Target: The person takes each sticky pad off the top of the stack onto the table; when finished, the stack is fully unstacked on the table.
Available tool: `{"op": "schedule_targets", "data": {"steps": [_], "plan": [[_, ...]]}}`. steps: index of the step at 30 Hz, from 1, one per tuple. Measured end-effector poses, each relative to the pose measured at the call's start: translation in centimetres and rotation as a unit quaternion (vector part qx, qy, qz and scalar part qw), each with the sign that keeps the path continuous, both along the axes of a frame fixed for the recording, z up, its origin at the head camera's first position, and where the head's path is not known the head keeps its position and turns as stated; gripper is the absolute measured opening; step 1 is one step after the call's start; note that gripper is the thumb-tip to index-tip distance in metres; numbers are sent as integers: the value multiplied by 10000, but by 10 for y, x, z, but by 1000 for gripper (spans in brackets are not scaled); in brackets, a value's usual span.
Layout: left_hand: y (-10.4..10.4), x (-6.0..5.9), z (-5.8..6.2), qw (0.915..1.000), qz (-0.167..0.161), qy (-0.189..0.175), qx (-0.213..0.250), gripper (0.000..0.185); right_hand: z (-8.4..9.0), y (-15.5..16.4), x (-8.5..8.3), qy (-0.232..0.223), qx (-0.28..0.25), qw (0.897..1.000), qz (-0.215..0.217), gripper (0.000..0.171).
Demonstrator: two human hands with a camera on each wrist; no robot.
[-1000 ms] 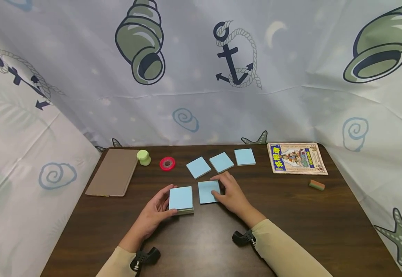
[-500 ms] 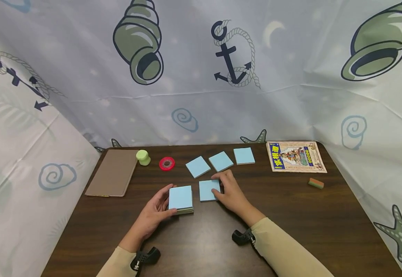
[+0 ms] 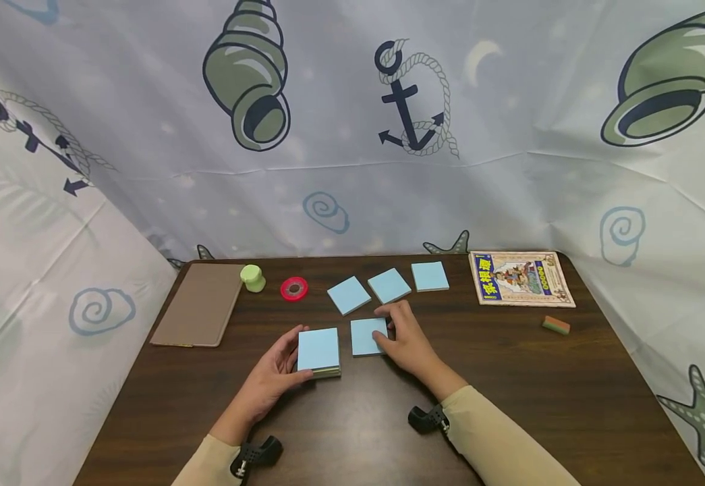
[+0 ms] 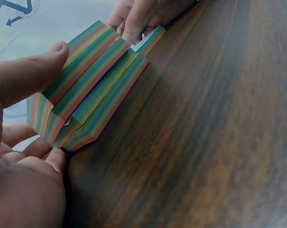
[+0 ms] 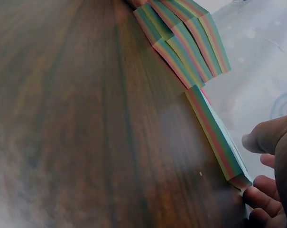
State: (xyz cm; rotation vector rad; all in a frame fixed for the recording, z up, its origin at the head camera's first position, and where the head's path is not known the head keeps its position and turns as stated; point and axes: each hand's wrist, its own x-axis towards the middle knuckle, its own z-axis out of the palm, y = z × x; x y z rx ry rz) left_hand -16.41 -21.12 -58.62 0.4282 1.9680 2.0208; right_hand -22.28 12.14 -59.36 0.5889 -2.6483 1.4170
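1. The left hand (image 3: 270, 378) is gripping the stack (image 3: 318, 349), its thumb pressing the near side, its fingers meeting the left side.
2. The stack is standing on the table (image 3: 480, 418), its pads lying slightly out of line and showing striped edges.
3. The right hand (image 3: 409, 343) is pinching a single pad (image 3: 365, 337) by its right edge, thumb over the top; this pad is lying just right of the stack.
4. Three blue-topped pads (image 3: 390, 285) are lying beyond.
5. A folder (image 3: 199, 304), green pot (image 3: 252, 278) and red tape (image 3: 294, 289) are occupying the left; a booklet (image 3: 522, 278) and eraser (image 3: 555, 325), the right.
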Motion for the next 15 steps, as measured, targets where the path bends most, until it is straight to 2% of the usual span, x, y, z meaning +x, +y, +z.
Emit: {"op": "schedule_targets", "data": {"steps": [3, 7, 12, 15], "plan": [[1, 0, 0, 10000, 24, -77, -27, 102, 6, 1, -1, -28, -123, 9999, -99, 41], [2, -1, -2, 9999, 36, -117, -74, 102, 30, 3, 0, -31, 52, 9999, -137, 39], [1, -2, -4, 9996, 87, -171, -191, 101, 76, -4, 6, -717, 449, 9963, 169, 37], [0, -3, -3, 9994, 119, -231, -210, 102, 92, -16, 13, -968, 533, 9931, 383, 38]]}}
